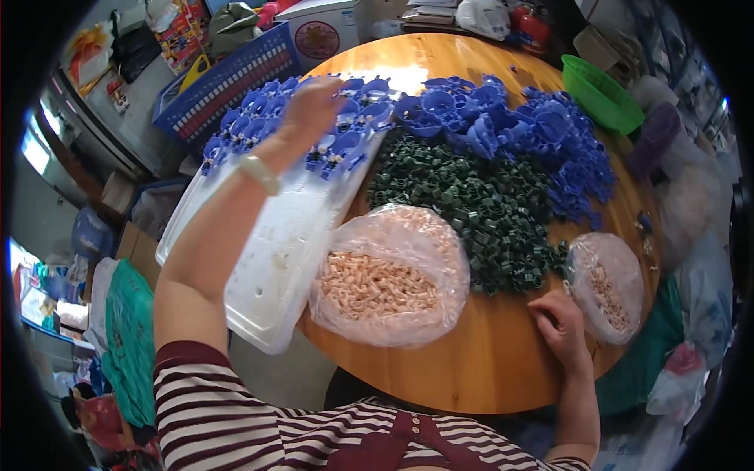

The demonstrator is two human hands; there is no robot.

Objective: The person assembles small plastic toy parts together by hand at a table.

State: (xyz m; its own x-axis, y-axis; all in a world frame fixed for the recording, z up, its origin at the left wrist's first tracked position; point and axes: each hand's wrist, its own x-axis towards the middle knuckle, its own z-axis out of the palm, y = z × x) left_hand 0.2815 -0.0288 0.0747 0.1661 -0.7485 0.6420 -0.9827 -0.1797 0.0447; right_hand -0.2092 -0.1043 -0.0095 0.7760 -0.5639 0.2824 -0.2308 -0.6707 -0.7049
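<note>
My left arm reaches far across a white foam tray (267,228). My left hand (312,108) is over rows of blue plastic parts (259,110) at the tray's far end; its fingers are smeared by motion, and whether it holds anything does not show. My right hand (559,320) rests on the round wooden table (487,353) with its fingers curled in; anything inside them is hidden. It lies beside a pile of small dark green plastic pieces (463,204). Right of it sits a small clear bag (605,286) of little pinkish pieces.
A large open plastic bag (385,282) of small peach-coloured pieces stands before me. Loose blue plastic parts (542,129) are heaped behind the green pile. A green basin (601,94) stands at the far right edge, a blue basket (228,86) beyond the tray.
</note>
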